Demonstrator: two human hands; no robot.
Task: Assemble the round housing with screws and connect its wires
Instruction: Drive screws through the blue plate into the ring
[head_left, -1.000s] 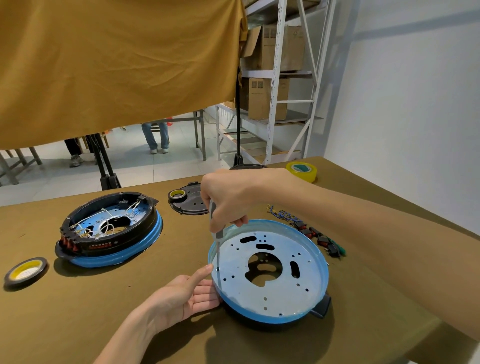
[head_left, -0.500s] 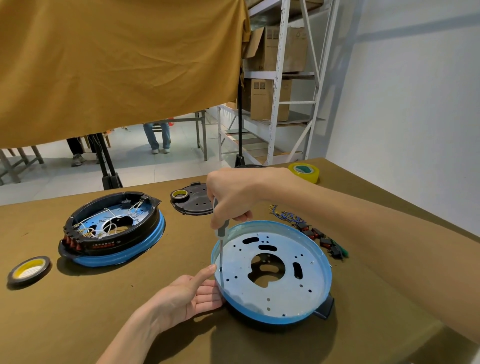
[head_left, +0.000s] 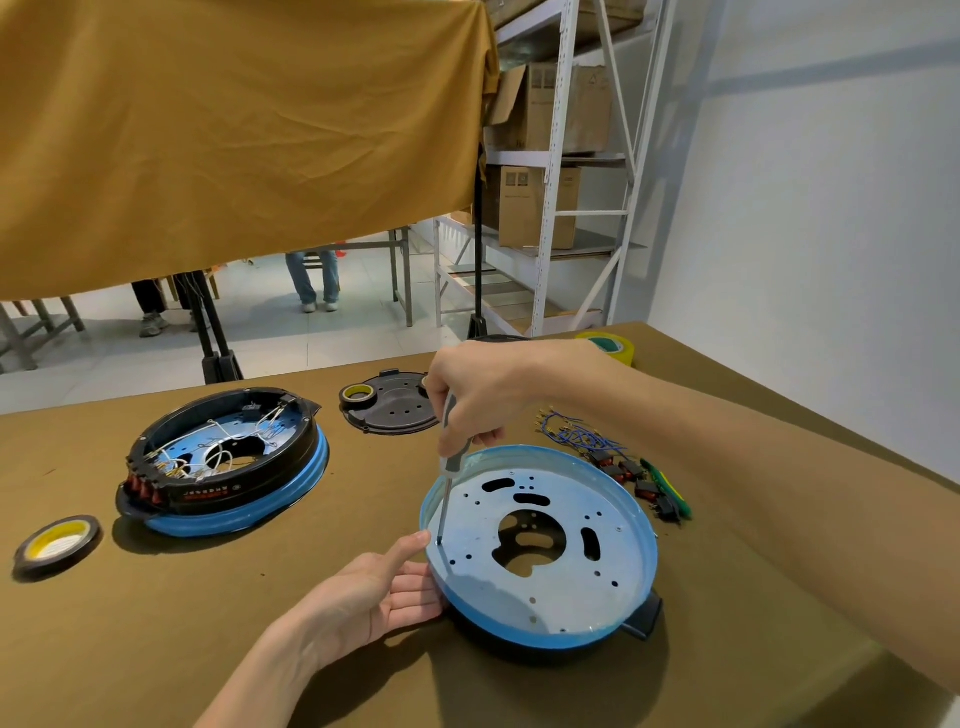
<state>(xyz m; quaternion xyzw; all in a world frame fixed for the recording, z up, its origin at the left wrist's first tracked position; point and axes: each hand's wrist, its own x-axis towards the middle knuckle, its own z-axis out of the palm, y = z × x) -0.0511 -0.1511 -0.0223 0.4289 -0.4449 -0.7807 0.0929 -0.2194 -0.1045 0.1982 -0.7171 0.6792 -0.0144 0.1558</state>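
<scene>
A round blue housing (head_left: 623, 613) with a perforated metal plate inside lies on the table in front of me. My right hand (head_left: 483, 395) grips a screwdriver (head_left: 451, 467) held upright, its tip standing on the plate near the left rim. My left hand (head_left: 374, 592) rests flat against the housing's left edge, thumb touching the rim by the tip. A bundle of blue wires (head_left: 576, 434) with black and red connectors (head_left: 639, 480) lies right of the housing, partly hidden by my right forearm.
A second housing (head_left: 223, 467) with a black ring and white wires sits at the left. A black cover plate (head_left: 395, 410) with a tape roll (head_left: 358, 397) lies behind. Other tape rolls lie at far left (head_left: 54, 543) and back right (head_left: 615, 345). The table edge runs along the right.
Both hands and the screwdriver stay at the same spot on the housing; only the camera view shifts slightly.
</scene>
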